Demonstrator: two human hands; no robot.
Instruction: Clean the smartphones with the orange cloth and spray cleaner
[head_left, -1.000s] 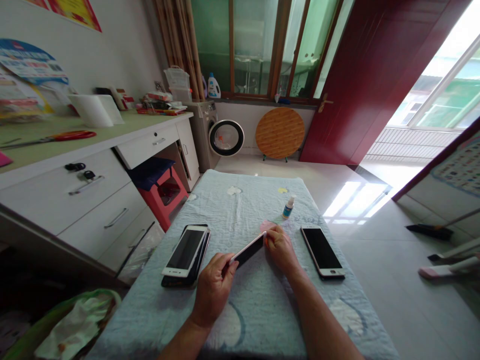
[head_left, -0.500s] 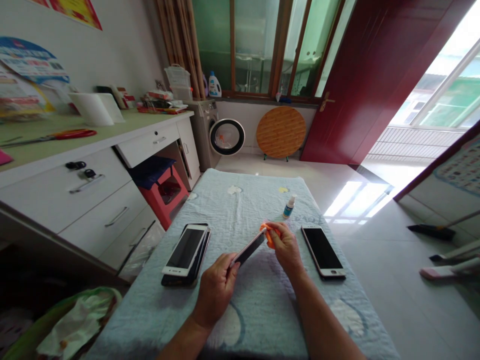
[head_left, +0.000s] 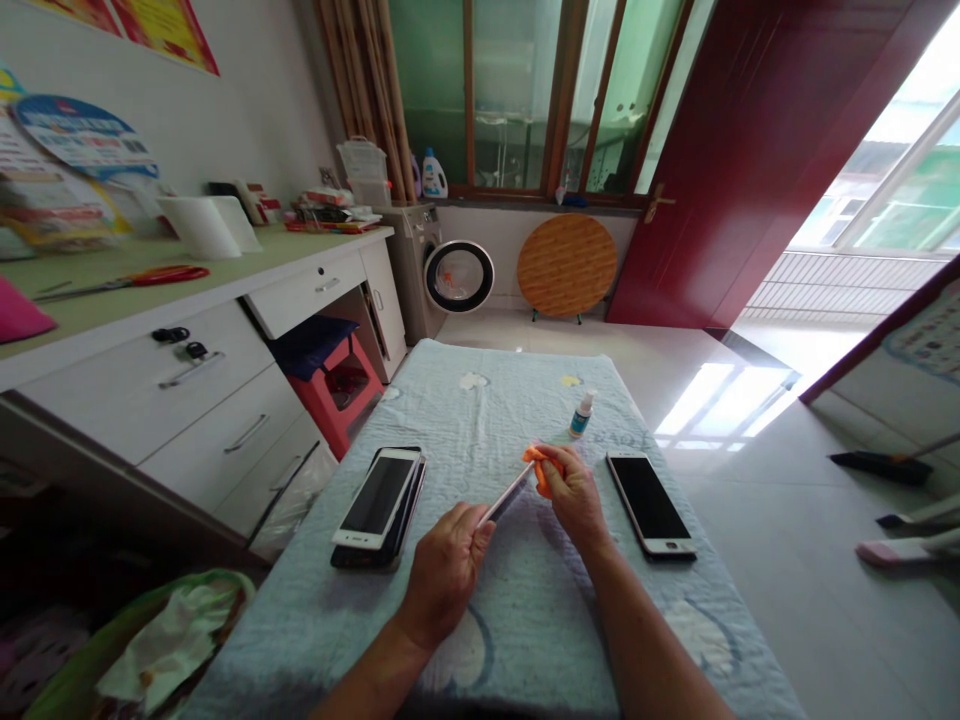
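My left hand [head_left: 448, 565] grips the near end of a smartphone [head_left: 511, 492], which is tilted almost edge-on above the cloth-covered table [head_left: 480, 420]. My right hand [head_left: 576, 497] is closed on a bunched orange cloth [head_left: 541, 468] and presses it against the phone's far end. To the left, a white phone [head_left: 376, 497] lies on top of a dark phone [head_left: 405, 535]. On the right, another phone with a black screen and light frame [head_left: 651, 505] lies flat. Behind my right hand stands a small spray bottle [head_left: 581, 414] with a blue label.
A counter with drawers [head_left: 217, 380] runs along the left, with red-handled scissors [head_left: 169, 276] and a paper roll [head_left: 202, 226] on it. A red stool [head_left: 341, 385] is beside the table. A bin [head_left: 161, 640] sits low at left, and a washing machine [head_left: 412, 265] with its door ajar is beyond.
The phone has turned more edge-on, so less of its screen shows. My left hand has rolled with it and moved slightly right. The orange cloth stays at the far end.
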